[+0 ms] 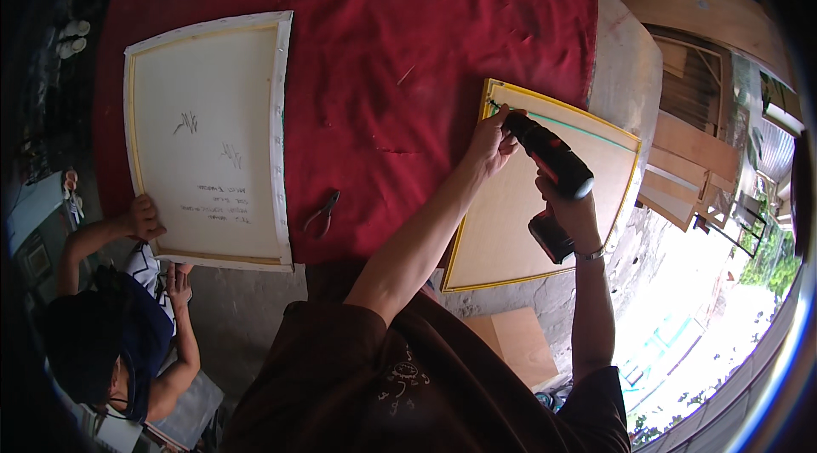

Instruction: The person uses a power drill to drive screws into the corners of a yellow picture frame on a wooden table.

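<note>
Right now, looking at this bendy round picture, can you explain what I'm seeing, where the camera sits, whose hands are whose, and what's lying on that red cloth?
There is no machine here, only a person working bare-handed. The single picture comes from a wide fisheye camera worn on that person's head, looking down, so straight edges curve near the rim. Their forearms enter from below. The right hand grips a red and black cordless drill, whose tip meets the top corner of a yellow-edged framed panel. The left hand steadies the drill's nose at that corner. The table is covered with a red cloth. On it lie a pair of pliers and a stretched canvas, back side up. A second person at lower left holds that canvas with one hand.
</note>
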### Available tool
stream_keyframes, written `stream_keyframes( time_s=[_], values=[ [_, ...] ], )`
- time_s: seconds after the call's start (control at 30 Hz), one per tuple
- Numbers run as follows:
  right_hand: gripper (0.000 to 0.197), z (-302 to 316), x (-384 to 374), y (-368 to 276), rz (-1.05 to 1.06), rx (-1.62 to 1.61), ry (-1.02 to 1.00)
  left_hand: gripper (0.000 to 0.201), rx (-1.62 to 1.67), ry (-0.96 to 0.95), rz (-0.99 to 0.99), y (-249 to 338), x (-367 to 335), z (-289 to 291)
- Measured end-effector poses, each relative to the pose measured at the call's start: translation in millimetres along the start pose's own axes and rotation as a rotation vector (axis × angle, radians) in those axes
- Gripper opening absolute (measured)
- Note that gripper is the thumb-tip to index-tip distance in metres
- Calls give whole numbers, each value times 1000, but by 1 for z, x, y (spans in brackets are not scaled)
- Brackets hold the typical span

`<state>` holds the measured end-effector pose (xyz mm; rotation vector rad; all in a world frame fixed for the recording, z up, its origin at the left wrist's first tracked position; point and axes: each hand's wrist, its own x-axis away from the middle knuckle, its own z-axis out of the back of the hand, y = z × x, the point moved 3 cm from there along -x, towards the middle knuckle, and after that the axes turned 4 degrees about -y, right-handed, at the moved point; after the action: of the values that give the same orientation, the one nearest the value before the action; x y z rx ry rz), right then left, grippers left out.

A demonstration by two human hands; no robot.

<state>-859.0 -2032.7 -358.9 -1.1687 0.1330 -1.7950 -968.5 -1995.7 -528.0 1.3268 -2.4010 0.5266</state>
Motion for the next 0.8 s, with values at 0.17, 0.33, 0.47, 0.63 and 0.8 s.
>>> stream_keyframes(
  time_s=[0.17, 0.33, 0.47, 0.63, 0.8],
  values=[
    [27, 2, -7, -1, 30, 52, -9, 42, 10, 8, 21, 3, -2, 2],
    [28, 2, -5, -2, 22, 105, 3, 43, 24, 10, 42, 3, -1, 2],
    [29, 5, -10, -3, 59, 124, -10, 42, 17, 15, 23, 3, -3, 7],
    [32, 7, -8, -6, 9, 171, -1, 42, 48, -26, 24, 3, -3, 6],
    [33, 8, -9, -9, 44, 199, 6, 42, 47, 9, 14, 1, -5, 5]
  ],
)
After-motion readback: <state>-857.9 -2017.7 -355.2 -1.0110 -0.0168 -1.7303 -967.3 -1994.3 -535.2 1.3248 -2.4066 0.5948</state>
